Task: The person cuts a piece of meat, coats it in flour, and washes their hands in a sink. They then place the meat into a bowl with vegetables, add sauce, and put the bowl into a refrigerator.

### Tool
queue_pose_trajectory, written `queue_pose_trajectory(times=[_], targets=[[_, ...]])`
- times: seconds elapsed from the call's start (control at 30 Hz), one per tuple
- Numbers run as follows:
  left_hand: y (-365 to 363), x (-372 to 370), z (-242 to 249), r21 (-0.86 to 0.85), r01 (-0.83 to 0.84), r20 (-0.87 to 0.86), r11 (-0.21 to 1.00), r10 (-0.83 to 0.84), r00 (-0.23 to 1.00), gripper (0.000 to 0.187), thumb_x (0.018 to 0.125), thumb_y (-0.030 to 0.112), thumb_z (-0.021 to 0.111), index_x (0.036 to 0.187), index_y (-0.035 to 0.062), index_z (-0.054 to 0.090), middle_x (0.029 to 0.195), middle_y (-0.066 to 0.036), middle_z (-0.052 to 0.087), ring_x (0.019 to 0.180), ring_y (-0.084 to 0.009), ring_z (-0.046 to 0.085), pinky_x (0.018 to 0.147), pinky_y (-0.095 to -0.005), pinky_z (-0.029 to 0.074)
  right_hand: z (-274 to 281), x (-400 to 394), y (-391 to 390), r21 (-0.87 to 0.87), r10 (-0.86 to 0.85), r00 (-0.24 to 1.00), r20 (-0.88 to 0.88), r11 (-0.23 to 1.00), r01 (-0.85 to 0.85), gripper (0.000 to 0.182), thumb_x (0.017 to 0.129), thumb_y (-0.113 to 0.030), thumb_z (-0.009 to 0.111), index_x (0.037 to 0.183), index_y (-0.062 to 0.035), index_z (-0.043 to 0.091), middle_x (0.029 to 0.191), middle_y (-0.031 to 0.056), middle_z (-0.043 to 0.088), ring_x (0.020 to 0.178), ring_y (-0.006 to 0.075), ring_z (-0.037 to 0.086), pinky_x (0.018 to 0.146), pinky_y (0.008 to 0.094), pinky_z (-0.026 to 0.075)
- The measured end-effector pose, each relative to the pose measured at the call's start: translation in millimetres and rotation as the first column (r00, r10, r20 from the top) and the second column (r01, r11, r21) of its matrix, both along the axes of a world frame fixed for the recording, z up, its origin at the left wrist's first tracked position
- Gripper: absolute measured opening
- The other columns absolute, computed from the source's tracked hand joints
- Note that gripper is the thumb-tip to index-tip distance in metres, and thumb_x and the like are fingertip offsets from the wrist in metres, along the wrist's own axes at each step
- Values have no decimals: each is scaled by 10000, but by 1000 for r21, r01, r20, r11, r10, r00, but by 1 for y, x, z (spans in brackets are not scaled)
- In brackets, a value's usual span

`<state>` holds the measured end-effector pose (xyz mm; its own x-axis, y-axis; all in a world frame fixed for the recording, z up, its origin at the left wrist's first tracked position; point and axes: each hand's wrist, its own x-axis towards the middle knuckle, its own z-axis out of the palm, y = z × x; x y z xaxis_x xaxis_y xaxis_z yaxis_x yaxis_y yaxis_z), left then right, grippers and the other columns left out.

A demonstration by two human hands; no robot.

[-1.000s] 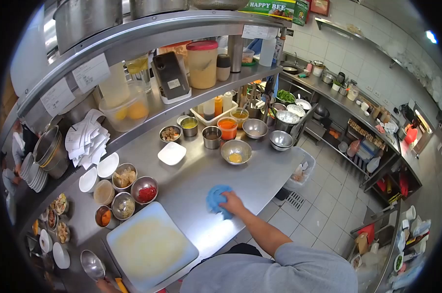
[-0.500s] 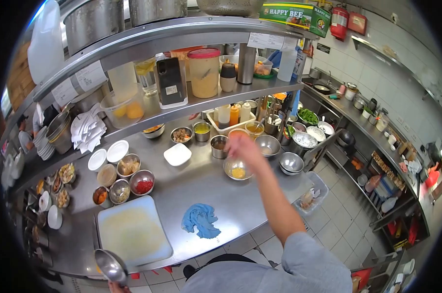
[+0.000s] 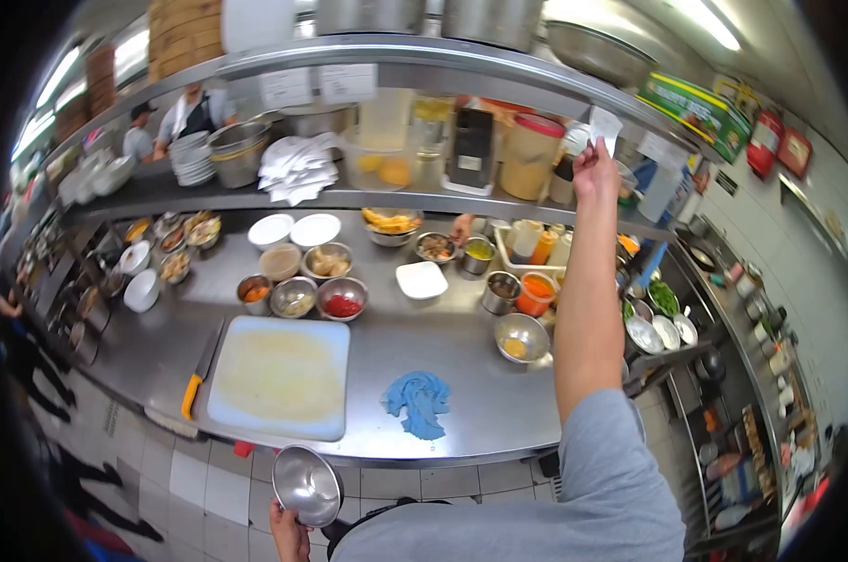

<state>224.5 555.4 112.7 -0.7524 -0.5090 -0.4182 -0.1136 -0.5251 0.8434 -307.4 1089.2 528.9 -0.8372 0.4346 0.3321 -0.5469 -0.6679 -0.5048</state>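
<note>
Low at the table's front edge, my left hand point(image 3: 289, 532) grips the rim of a steel bowl point(image 3: 304, 487), whose inside looks bare and faces me. My right arm is stretched up to the shelf, and my right hand point(image 3: 595, 171) pinches a small white paper slip point(image 3: 606, 129) in front of the shelf's upper rail. Below that arm is a steel bowl with a yellow ingredient point(image 3: 515, 347). A white cutting board point(image 3: 279, 379) lies on the table, with an orange-handled knife point(image 3: 192, 393) to its left. A crumpled blue cloth point(image 3: 416, 405) rests to its right.
Bowls of ingredients, including red pieces point(image 3: 340, 306), and a white square dish point(image 3: 421, 280) stand behind the board. Another person's hand point(image 3: 461, 229) reaches in at the back. The shelf point(image 3: 396, 199) carries crumpled papers point(image 3: 297, 169), a phone point(image 3: 471, 148) and tubs.
My right hand has risen from above the bowls to the shelf, now with a paper slip. The view has shifted. Another person's hand shows more clearly at the back.
</note>
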Motion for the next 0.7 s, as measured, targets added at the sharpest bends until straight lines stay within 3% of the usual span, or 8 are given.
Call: queue_pose_trajectory(times=[0.1,0.2,0.37,0.47,0.53,0.63,0.67,0.7], targets=[[-16,14,-7,-13,1,-14,1000,-1,1000,398,777,10,463,1170,71,450,971,-77,580,659,-149,592,372,-247,460,-22,25,-104,178,78,997,-30,981,-71,220,892,-134,674,1007,-98,490,728,15,566,563,109,550,462,239,457],[-37,26,6,-31,-12,-32,999,11,999,395,785,8,469,1174,78,448,978,-74,579,665,-149,581,386,-246,460,-17,52,-188,242,96,995,40,965,-103,260,872,-161,706,999,-93,490,775,10,583,566,97,547,466,238,457],[-74,58,19,-37,-102,-33,994,101,994,413,750,8,459,1158,75,453,936,-66,581,620,-150,578,358,-254,411,4,64,-256,244,67,998,15,967,-69,237,876,-143,695,979,-88,489,786,19,596,557,94,543,463,235,457],[-105,93,16,-63,-118,-21,991,117,993,376,777,35,481,1146,101,459,956,-53,579,672,-154,588,397,-242,404,14,59,-278,250,-7,1000,23,968,1,213,879,-132,689,965,-89,499,764,10,589,558,93,540,459,238,455],[-126,117,15,-499,54,204,865,57,977,327,900,29,501,1220,-25,549,1227,-175,532,1067,-246,541,854,-355,464,20,38,-283,294,-58,998,6,954,54,212,872,-132,697,956,-65,515,742,15,586,562,95,546,462,242,464],[-167,146,9,-396,20,236,918,81,968,377,839,-37,475,1209,-39,550,1176,-179,532,1027,-237,528,807,-340,458,24,46,-313,422,-123,983,135,905,55,215,868,-133,703,958,-60,522,743,17,588,559,98,548,468,241,472],[-183,157,-2,-395,12,230,919,86,969,377,839,-37,475,1209,-39,550,1176,-179,532,1027,-237,528,807,-340,458,23,45,-322,387,-116,988,101,919,68,207,867,-112,697,954,-30,528,728,32,586,540,103,551,435,239,467],[-200,170,-11,-551,63,235,832,82,969,378,845,-16,485,1218,-41,543,1121,-166,543,965,-228,531,767,-330,455,25,46,-331,388,-108,989,98,920,62,207,867,-112,697,954,-30,528,728,32,586,540,103,551,435,239,467]])
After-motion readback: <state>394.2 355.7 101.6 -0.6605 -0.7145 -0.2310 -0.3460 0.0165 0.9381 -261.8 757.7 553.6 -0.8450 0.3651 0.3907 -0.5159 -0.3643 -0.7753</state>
